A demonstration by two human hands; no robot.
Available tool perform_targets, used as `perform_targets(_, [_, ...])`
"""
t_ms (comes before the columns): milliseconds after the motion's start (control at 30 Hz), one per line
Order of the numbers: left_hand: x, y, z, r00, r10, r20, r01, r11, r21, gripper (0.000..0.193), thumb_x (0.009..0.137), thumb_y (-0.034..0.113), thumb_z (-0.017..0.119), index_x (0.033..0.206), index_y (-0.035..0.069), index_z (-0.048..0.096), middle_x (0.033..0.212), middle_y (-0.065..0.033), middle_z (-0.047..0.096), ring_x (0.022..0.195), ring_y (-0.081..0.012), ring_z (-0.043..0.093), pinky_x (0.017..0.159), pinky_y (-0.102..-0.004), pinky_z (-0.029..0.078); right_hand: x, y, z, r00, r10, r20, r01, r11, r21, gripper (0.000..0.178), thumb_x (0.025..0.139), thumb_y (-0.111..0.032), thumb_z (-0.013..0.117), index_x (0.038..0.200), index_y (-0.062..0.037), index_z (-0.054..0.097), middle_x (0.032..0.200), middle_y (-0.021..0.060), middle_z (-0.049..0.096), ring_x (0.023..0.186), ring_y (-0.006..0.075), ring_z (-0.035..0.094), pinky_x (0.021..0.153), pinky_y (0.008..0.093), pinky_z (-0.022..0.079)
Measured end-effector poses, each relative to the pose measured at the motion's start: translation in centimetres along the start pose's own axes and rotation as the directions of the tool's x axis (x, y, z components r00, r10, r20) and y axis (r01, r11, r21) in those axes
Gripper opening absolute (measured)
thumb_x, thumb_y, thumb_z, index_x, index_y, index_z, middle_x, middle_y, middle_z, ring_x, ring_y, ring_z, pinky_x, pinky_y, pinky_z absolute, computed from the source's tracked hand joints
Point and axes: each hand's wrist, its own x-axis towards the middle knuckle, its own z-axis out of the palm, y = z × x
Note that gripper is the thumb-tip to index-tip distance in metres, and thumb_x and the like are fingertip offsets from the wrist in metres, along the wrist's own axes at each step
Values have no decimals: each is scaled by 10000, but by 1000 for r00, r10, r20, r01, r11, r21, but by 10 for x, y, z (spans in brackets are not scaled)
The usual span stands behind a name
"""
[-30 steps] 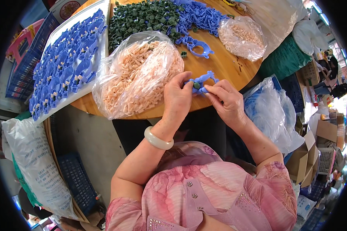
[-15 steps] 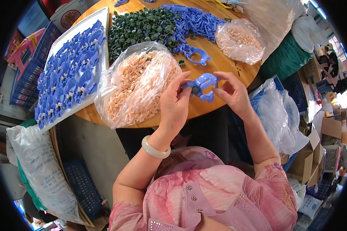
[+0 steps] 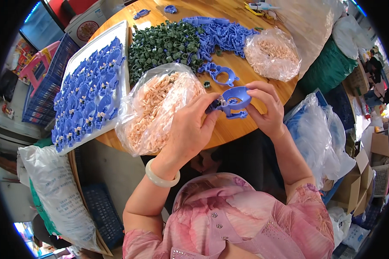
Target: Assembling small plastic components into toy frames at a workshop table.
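Both hands hold one blue plastic ring-shaped part [image 3: 234, 100] above the near edge of the round wooden table [image 3: 229, 127]. My left hand [image 3: 190, 127] pinches its left end with thumb and fingers. My right hand [image 3: 267, 108] grips its right side. Just left of my left hand lies a clear bag of small pale orange pieces [image 3: 157, 108]. Beyond the held part, a loose blue ring part [image 3: 222, 74] rests on the table.
A white tray [image 3: 124, 41] carries several assembled blue parts at the left. A heap of dark green parts [image 3: 164, 43] and a pile of blue parts [image 3: 227, 34] lie farther back. A second clear bag [image 3: 272, 56] sits at right. Sacks and crates surround the table.
The blue part has been turned between both hands so its round cup faces up, and the hands have shifted slightly along the table edge.
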Motion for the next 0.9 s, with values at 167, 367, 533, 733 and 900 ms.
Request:
perform_targets(167, [7,12,-16,994,-106,23,104,993,53,343,786,49,637,1123,20,585,995,-140,637,922,-246,631,807,-308,485,6,3,7,995,-64,-73,56,993,-104,512,649,92,718,1114,-46,552,1141,158,561,940,280,606,762,327,506])
perform_targets(367, [20,5,-71,991,33,-127,-10,983,181,368,762,9,664,1121,13,586,1037,-130,632,897,-214,623,782,-295,489,-5,7,22,928,360,100,-372,915,159,484,750,122,569,1207,-24,502,1162,123,498,764,151,585,674,253,497])
perform_targets(533, [44,-27,-172,933,25,-360,136,899,416,337,785,18,646,1118,10,598,958,-94,663,827,-153,637,720,-257,506,-18,-11,30,870,406,281,-449,887,107,437,757,101,565,1174,-20,509,1174,127,472,967,212,542,817,276,469])
perform_targets(733, [57,-109,-336,787,67,-613,447,623,642,387,760,194,679,1107,34,615,924,-180,667,859,-313,649,753,-369,503,-25,-21,40,911,376,170,-361,926,-114,302,727,60,618,1020,-2,576,1022,162,564,945,341,550,823,373,451])
perform_targets(900, [50,-173,-426,699,2,-715,625,483,613,439,748,219,694,1139,42,604,945,-162,668,883,-297,644,787,-364,491,-20,-21,48,906,386,173,-362,919,-154,242,720,77,615,950,0,602,977,150,578,916,326,561,798,373,460])
